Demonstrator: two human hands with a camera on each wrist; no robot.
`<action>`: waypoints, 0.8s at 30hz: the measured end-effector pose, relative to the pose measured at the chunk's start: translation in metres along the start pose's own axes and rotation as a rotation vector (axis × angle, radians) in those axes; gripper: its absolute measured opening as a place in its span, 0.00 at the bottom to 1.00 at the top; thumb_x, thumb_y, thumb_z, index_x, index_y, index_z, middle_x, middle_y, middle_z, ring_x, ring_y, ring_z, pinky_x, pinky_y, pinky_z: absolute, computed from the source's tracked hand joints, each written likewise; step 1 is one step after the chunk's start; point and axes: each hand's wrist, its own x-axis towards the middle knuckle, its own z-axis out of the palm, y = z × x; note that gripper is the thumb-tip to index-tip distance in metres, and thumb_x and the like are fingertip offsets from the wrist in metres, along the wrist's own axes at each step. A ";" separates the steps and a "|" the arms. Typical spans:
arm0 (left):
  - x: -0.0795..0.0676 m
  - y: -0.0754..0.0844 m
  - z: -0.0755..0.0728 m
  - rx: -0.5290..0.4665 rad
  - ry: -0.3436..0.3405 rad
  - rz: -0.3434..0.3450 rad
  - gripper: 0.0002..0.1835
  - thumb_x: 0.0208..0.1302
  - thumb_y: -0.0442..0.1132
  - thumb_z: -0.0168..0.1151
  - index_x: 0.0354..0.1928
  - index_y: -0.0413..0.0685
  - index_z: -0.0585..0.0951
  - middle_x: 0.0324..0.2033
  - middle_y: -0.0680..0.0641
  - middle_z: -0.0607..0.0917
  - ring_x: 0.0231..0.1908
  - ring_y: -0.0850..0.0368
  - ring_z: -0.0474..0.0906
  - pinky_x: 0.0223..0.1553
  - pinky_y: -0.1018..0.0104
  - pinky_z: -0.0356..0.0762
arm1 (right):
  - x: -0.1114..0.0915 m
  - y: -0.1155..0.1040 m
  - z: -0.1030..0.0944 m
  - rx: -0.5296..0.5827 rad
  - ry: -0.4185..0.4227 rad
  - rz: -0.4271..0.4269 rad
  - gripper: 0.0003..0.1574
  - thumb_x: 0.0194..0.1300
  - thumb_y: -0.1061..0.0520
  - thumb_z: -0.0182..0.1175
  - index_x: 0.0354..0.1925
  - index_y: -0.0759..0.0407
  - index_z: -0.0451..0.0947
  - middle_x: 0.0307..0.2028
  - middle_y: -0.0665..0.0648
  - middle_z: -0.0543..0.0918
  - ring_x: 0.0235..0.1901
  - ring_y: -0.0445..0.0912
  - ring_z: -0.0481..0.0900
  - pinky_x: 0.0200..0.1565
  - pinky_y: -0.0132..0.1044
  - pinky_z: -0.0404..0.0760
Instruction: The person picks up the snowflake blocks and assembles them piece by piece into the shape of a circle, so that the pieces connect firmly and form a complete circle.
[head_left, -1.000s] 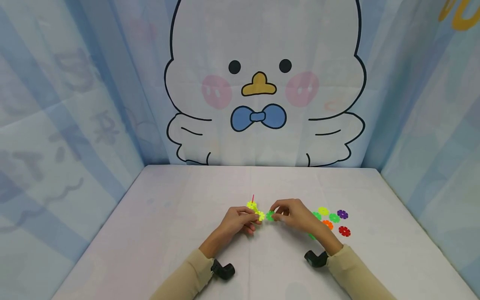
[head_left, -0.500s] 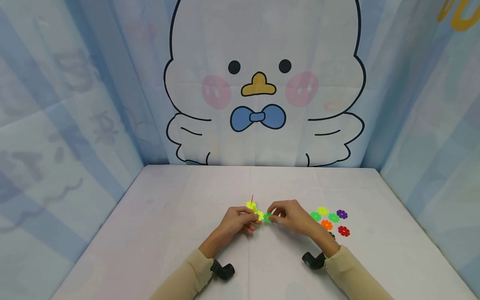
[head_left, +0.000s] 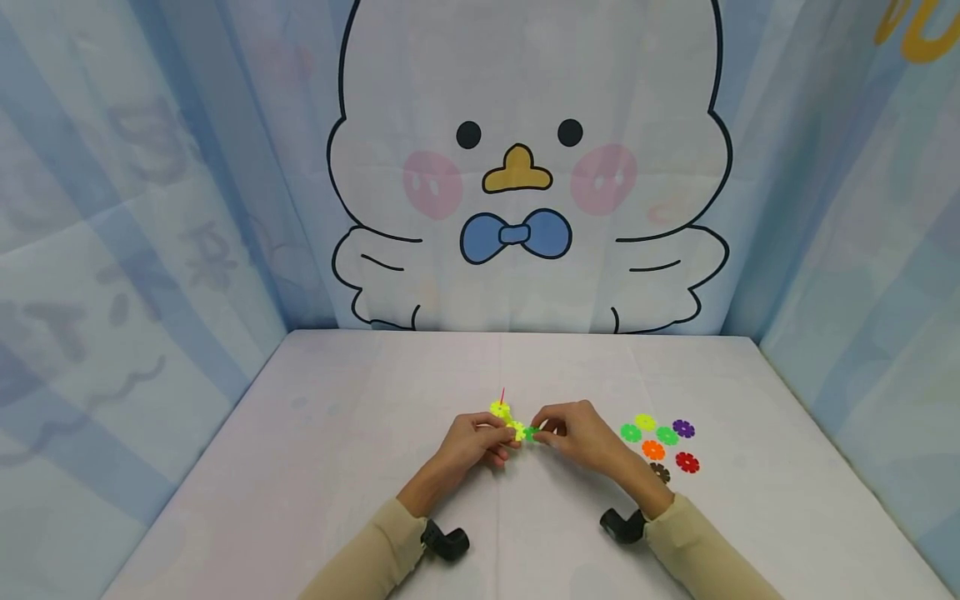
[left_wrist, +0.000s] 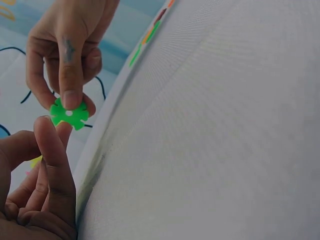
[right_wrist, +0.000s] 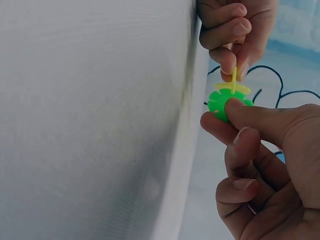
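In the head view, my left hand (head_left: 474,446) pinches a joined set of yellow notched snowflake discs (head_left: 499,409). A thin red piece (head_left: 502,396) stands up from the far end of that set. Thumb and index finger of my right hand (head_left: 581,433) pinch a green notched snowflake disc (right_wrist: 218,105). Seen from the right wrist, the green disc meets the edge of a yellow disc (right_wrist: 234,80) near the left fingertips. The left wrist view shows the green disc (left_wrist: 68,114) face on, under the right thumb. My left fingers partly hide the yellow set there.
Right of my right hand, loose snowflake discs lie on the white table (head_left: 337,467): yellow (head_left: 645,422), purple (head_left: 683,428), two green including one (head_left: 667,436), orange (head_left: 653,450), red (head_left: 687,462) and brown (head_left: 660,472). A printed curtain (head_left: 517,292) hangs behind the table.
My right hand has moved slightly left, bringing the green disc from a small gap up to the yellow set and turning it. The brown disc has come into view beside my forearm.
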 end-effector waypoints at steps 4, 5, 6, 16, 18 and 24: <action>0.000 0.000 0.000 0.007 0.008 -0.004 0.12 0.70 0.36 0.70 0.46 0.33 0.81 0.33 0.41 0.94 0.20 0.66 0.81 0.26 0.73 0.83 | 0.000 -0.001 0.002 -0.012 0.024 -0.016 0.03 0.65 0.59 0.74 0.39 0.53 0.89 0.31 0.50 0.92 0.27 0.32 0.79 0.30 0.27 0.77; 0.000 0.000 0.000 0.008 0.010 -0.001 0.12 0.70 0.35 0.70 0.46 0.33 0.81 0.33 0.41 0.94 0.20 0.66 0.81 0.26 0.73 0.83 | 0.001 -0.001 0.002 -0.015 0.031 -0.021 0.03 0.65 0.59 0.74 0.38 0.53 0.89 0.31 0.50 0.92 0.27 0.32 0.79 0.30 0.27 0.77; 0.000 0.000 0.000 0.007 0.011 0.000 0.11 0.70 0.35 0.70 0.46 0.33 0.81 0.33 0.41 0.94 0.20 0.66 0.81 0.26 0.73 0.83 | 0.001 0.000 0.003 -0.019 0.038 -0.022 0.03 0.65 0.60 0.74 0.38 0.53 0.89 0.30 0.50 0.92 0.27 0.32 0.80 0.31 0.27 0.77; 0.001 0.000 -0.002 0.005 -0.005 0.002 0.10 0.70 0.34 0.69 0.45 0.33 0.81 0.33 0.42 0.94 0.20 0.66 0.80 0.26 0.73 0.83 | 0.001 -0.002 0.008 -0.022 0.075 -0.053 0.05 0.63 0.62 0.75 0.36 0.53 0.89 0.28 0.51 0.91 0.27 0.32 0.79 0.30 0.27 0.76; 0.001 -0.001 -0.002 0.009 -0.004 -0.002 0.11 0.70 0.35 0.70 0.45 0.33 0.81 0.33 0.42 0.94 0.20 0.66 0.80 0.26 0.73 0.83 | 0.001 -0.002 0.008 -0.019 0.073 -0.044 0.05 0.63 0.62 0.75 0.36 0.53 0.89 0.29 0.50 0.91 0.27 0.32 0.79 0.30 0.27 0.76; 0.001 -0.001 -0.001 0.013 0.000 0.015 0.12 0.70 0.36 0.70 0.46 0.33 0.81 0.35 0.40 0.94 0.19 0.66 0.80 0.26 0.73 0.83 | 0.001 0.001 0.002 -0.010 0.029 0.008 0.07 0.65 0.58 0.75 0.43 0.53 0.89 0.33 0.51 0.93 0.26 0.33 0.76 0.30 0.27 0.76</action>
